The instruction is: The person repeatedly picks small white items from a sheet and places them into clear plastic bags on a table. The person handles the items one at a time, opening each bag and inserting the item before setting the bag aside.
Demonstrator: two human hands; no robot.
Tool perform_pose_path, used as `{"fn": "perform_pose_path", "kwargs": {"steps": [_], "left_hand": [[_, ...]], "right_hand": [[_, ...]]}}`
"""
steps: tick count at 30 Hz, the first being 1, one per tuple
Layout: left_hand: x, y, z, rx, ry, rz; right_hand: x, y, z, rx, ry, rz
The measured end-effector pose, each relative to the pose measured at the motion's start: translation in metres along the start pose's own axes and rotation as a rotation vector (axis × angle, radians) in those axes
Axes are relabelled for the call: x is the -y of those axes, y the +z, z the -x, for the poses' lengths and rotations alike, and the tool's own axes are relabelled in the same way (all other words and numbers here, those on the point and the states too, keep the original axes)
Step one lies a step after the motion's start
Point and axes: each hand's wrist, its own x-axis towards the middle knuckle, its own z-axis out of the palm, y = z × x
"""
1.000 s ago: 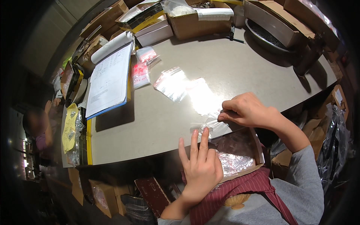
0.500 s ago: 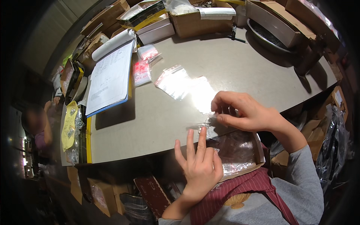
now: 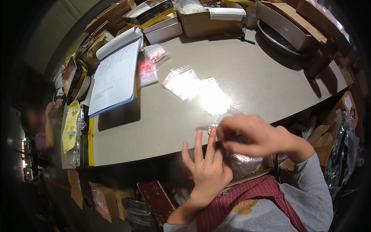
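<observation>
My left hand [image 3: 210, 168] is at the front edge of the table, back up. Three of its fingers are spread, with two tips against a small clear plastic bag [image 3: 206, 125]. The index finger and thumb are bent together, and whatever lies between them is hidden. My right hand [image 3: 253, 135], smeared by motion, hovers with curled fingers over an open box [image 3: 270, 164] at my lap. Shiny clear plastic and small pieces [image 3: 247, 163] fill this box. Beyond my hands, flat clear zip bags [image 3: 179, 83] lie fanned out, glaring under the light.
A clipboard with papers [image 3: 116, 77] stands tilted at the left, beside red-printed bag packs [image 3: 148, 71]. Cardboard boxes [image 3: 212, 23] and a round dish of dark bits [image 3: 276, 38] line the back. A yellow slip [image 3: 71, 125] lies at the left edge; a person's arm [image 3: 49, 123] is beyond.
My right hand has moved down and nearer to me, from the bags to above the box. My left hand has barely moved. The view has shifted slightly.
</observation>
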Motion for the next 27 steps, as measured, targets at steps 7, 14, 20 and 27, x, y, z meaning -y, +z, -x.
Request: {"fn": "perform_pose_path", "kwargs": {"steps": [7,14,20,27], "left_hand": [[-0.002,0.004,0.000,-0.053,-0.015,0.001],[-0.001,0.004,0.001,-0.054,-0.006,0.005],[0.000,0.006,0.002,-0.045,0.002,0.026],[0.005,0.005,0.004,-0.060,0.104,0.235]], "right_hand": [[-0.022,-0.011,-0.012,-0.089,0.263,0.063],[-0.017,0.007,-0.015,-0.125,0.066,0.492],[-0.020,-0.011,-0.020,-0.040,0.205,0.657],[-0.028,-0.052,0.005,0.131,0.380,0.483]]}}
